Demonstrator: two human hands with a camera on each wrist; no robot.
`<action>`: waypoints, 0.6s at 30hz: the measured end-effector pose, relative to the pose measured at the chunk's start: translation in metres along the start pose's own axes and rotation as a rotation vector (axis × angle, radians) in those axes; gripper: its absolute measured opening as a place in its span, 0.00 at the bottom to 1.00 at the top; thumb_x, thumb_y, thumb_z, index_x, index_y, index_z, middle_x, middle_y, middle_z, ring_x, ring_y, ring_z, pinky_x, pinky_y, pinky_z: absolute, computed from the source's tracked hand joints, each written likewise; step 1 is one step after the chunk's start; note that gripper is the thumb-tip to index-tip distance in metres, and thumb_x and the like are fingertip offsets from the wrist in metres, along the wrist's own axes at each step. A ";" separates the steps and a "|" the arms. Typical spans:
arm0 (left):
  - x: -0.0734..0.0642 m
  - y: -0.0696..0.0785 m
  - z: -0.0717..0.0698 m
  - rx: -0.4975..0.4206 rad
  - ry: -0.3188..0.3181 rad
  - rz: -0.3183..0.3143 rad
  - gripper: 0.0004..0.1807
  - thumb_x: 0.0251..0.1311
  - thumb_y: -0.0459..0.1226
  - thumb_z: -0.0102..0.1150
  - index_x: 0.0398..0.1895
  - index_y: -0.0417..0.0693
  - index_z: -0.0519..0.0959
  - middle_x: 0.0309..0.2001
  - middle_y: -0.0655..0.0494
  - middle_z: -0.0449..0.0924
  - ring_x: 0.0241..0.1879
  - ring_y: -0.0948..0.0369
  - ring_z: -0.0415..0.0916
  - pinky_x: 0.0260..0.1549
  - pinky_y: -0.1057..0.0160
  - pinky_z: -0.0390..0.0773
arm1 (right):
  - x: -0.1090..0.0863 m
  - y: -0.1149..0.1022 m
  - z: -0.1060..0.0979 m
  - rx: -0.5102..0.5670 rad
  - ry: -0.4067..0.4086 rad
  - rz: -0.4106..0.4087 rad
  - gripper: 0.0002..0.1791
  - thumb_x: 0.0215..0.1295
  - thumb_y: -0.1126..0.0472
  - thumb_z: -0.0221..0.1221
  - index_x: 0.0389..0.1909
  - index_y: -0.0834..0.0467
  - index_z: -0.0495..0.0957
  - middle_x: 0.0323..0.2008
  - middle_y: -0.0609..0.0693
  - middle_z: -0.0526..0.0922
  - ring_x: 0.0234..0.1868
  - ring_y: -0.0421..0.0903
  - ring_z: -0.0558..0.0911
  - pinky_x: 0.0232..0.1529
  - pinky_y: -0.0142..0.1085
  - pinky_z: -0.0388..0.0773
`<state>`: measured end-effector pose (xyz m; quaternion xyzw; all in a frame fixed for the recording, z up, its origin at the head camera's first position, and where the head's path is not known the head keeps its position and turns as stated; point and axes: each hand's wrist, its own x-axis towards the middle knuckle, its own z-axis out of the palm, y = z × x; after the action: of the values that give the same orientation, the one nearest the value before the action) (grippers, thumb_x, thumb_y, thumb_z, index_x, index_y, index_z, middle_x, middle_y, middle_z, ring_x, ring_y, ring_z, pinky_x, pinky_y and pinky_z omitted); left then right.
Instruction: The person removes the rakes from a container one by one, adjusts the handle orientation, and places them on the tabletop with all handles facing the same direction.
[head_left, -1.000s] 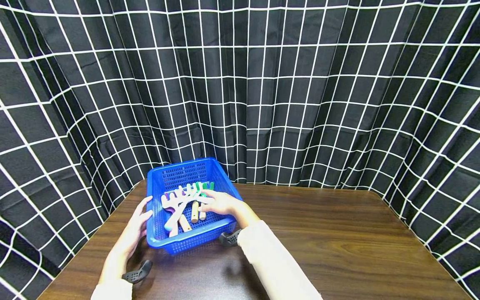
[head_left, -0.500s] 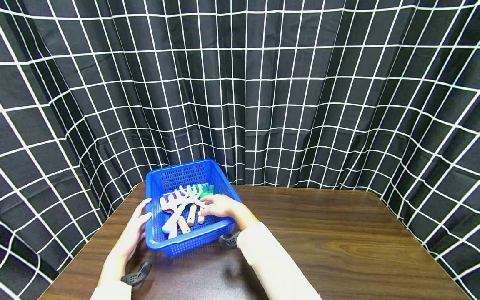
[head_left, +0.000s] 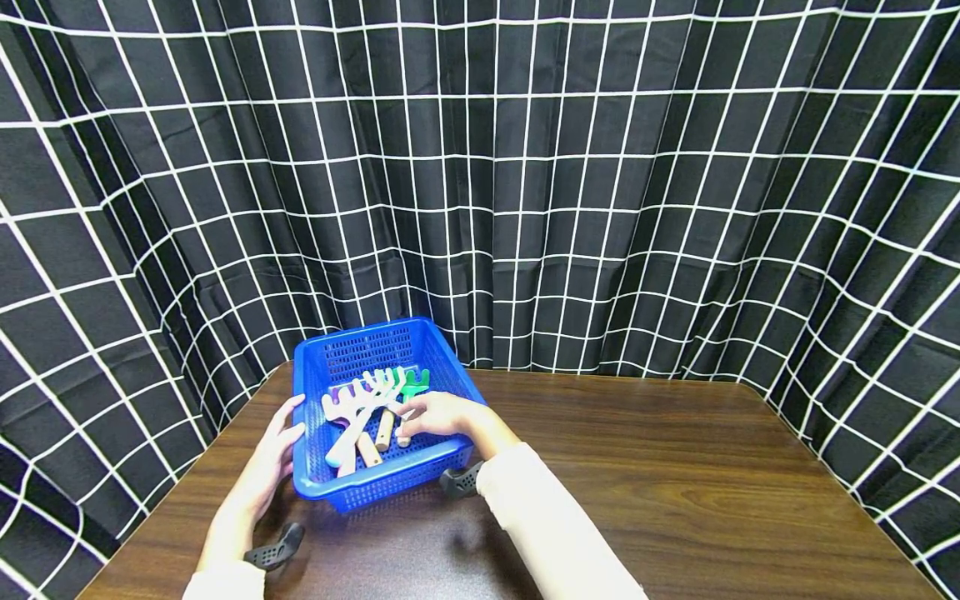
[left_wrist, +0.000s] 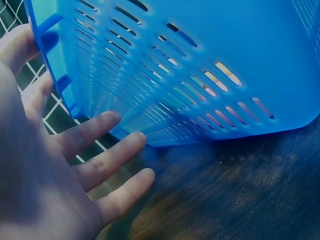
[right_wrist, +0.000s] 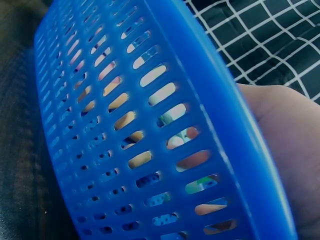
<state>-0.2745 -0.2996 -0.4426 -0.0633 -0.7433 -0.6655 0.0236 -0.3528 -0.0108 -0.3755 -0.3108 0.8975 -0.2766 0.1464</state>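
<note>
The blue basket [head_left: 375,485] holds several small hand rakes, with white, purple and green toothed heads. A white rake [head_left: 352,433] lies slantwise on top, and a green rake head [head_left: 415,382] shows at the right. My right hand [head_left: 442,414] reaches over the basket's near right side, its thumb and forefinger pinching a pale rake handle low among the others. In the right wrist view the basket wall hides most of those fingers. My left hand [head_left: 270,454] touches the basket's left rim with two digits; in the left wrist view its other fingers [left_wrist: 120,155] spread straight beside the slotted wall.
The basket stands at the left of a brown wooden table [head_left: 637,467], close to its back edge. A black curtain [head_left: 555,208] with white grid lines surrounds the back and sides. Dark bands [head_left: 276,546] sit at both wrists.
My right hand has lowered slightly into the basket, and the pale handle at its fingers has shifted down and left. More of the green rake head shows. My left hand stays at the rim.
</note>
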 end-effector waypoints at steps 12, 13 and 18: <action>0.000 -0.002 0.000 -0.002 -0.006 0.020 0.30 0.77 0.48 0.34 0.77 0.57 0.42 0.69 0.34 0.52 0.49 0.63 0.77 0.45 0.58 0.76 | -0.002 0.000 -0.004 0.024 0.083 -0.133 0.23 0.60 0.62 0.65 0.57 0.59 0.78 0.43 0.49 0.86 0.51 0.46 0.81 0.55 0.35 0.71; 0.000 -0.003 0.000 -0.007 -0.008 0.024 0.30 0.77 0.47 0.34 0.77 0.57 0.42 0.69 0.34 0.52 0.49 0.63 0.77 0.45 0.58 0.76 | -0.003 0.000 -0.004 0.026 0.101 -0.148 0.22 0.60 0.63 0.65 0.57 0.59 0.78 0.43 0.49 0.86 0.51 0.46 0.81 0.55 0.35 0.71; 0.000 -0.004 0.000 -0.019 -0.007 0.047 0.30 0.77 0.47 0.35 0.77 0.56 0.43 0.66 0.44 0.60 0.50 0.66 0.76 0.44 0.59 0.76 | -0.006 -0.001 -0.006 0.031 0.217 -0.194 0.20 0.61 0.64 0.64 0.55 0.58 0.79 0.40 0.49 0.87 0.54 0.47 0.79 0.58 0.41 0.69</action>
<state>-0.2752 -0.3003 -0.4461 -0.0832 -0.7353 -0.6717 0.0360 -0.3510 -0.0052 -0.3693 -0.3620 0.8694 -0.3353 0.0261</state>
